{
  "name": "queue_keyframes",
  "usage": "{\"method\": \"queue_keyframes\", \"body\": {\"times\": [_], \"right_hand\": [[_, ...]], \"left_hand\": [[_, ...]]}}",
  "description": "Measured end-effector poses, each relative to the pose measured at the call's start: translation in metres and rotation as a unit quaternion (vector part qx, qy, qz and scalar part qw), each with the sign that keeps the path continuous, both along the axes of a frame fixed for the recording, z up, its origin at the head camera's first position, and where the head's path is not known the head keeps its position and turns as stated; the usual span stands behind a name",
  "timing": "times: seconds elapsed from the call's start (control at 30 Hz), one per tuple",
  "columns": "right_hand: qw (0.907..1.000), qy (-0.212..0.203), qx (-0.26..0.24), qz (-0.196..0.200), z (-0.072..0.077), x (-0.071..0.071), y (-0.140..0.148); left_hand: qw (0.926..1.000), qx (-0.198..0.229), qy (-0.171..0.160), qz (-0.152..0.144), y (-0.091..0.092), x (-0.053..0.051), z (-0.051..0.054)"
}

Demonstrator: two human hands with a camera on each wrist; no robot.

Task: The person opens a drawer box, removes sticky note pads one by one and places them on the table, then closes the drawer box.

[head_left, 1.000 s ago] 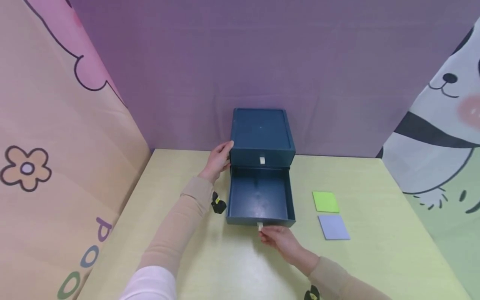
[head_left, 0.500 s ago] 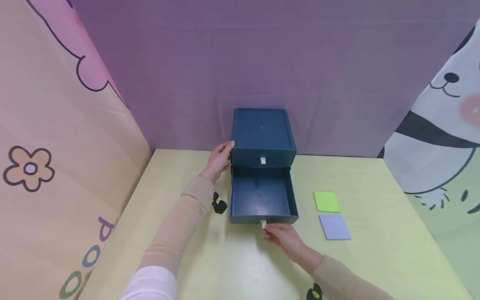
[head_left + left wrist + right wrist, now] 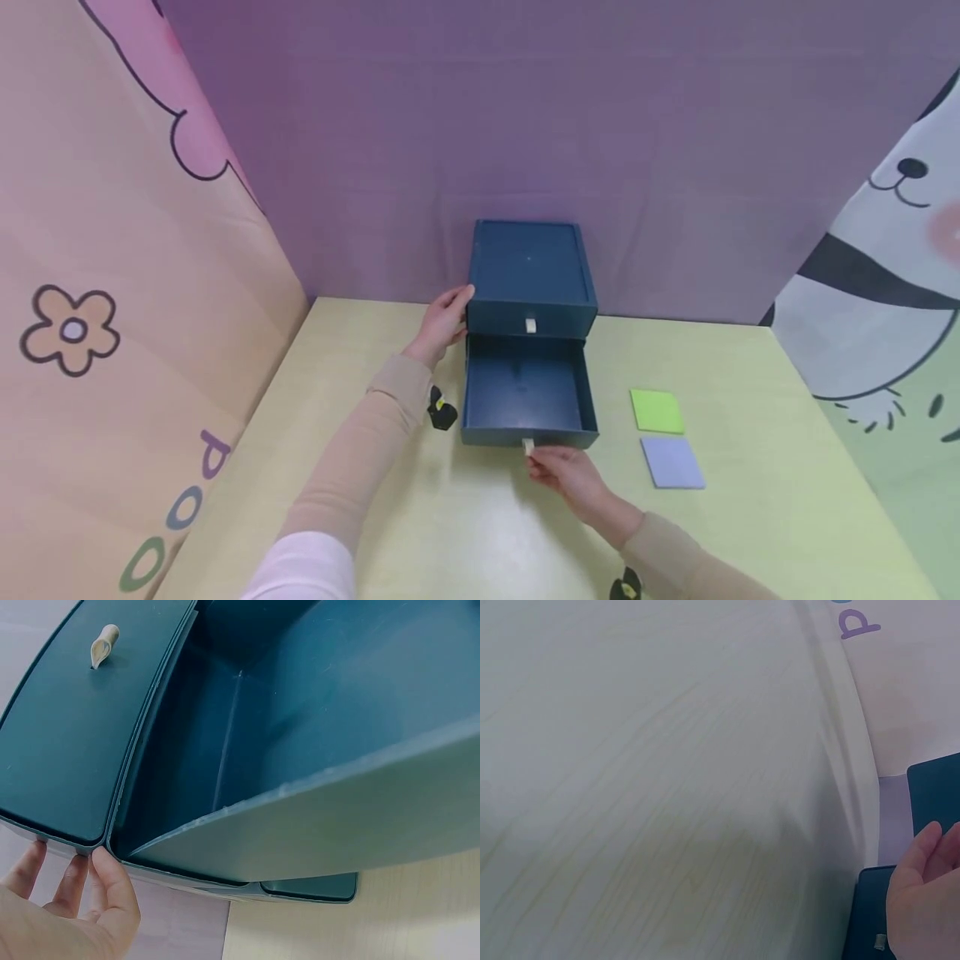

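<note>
One pale table (image 3: 757, 433), purple backdrop (image 3: 540, 125), right hand (image 3: 576, 486) pinching tab (image 3: 528, 447), left hand (image 3: 439, 327) touching cabinet (image 3: 528, 265)

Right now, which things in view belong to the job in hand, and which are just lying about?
Job in hand:
drawer cabinet, left hand against its side
open drawer
its pull tab, pinched by the right hand

Apparently just lying about:
green square pad, untouched
lavender square pad, untouched

Green pad (image 3: 657, 411) near lilac pad (image 3: 672, 463), pale table (image 3: 765, 500), purple backdrop (image 3: 525, 108), panda print (image 3: 873, 333)
</note>
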State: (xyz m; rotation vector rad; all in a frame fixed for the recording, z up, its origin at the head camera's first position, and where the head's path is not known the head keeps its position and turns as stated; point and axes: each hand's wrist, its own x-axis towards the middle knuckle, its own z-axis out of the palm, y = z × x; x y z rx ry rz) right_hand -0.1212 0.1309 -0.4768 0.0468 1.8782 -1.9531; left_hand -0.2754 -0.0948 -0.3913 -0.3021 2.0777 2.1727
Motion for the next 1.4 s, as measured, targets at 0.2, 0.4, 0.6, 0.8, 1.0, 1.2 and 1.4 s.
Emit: {"method": "queue_keyframes", "body": {"times": [0.2, 0.4, 0.6, 0.8, 1.0, 1.2, 1.4], "right_hand": [[0.9999, -0.004, 0.001, -0.010, -0.002, -0.002, -0.001], [0.9999, -0.009, -0.004, -0.005, -0.001, -0.004, 0.001], [0.9998, -0.009, -0.017, -0.010, -0.001, -0.009, 0.006], [0.9995, -0.007, -0.027, -0.016, -0.002, -0.015, 0.005], [0.9981, -0.016, -0.031, -0.051, -0.004, -0.021, -0.001], [0.9963, -0.023, -0.037, -0.074, -0.005, -0.025, -0.007], [0.9944, -0.024, -0.047, -0.091, -0.007, -0.029, -0.011]], "left_hand": [[1.0000, -0.005, 0.001, 0.001, 0.001, 0.000, -0.001], [1.0000, 0.002, 0.001, 0.005, 0.002, 0.000, 0.000], [1.0000, 0.002, 0.002, 0.003, 0.003, 0.000, 0.000], [1.0000, 0.002, 0.003, 0.009, 0.002, 0.001, 0.000], [1.0000, -0.002, 0.005, 0.006, 0.002, -0.001, 0.000], [1.0000, -0.003, -0.003, 0.009, 0.000, -0.001, -0.002], [0.9999, -0.011, 0.004, 0.004, 0.000, 0.001, 0.001]]}}
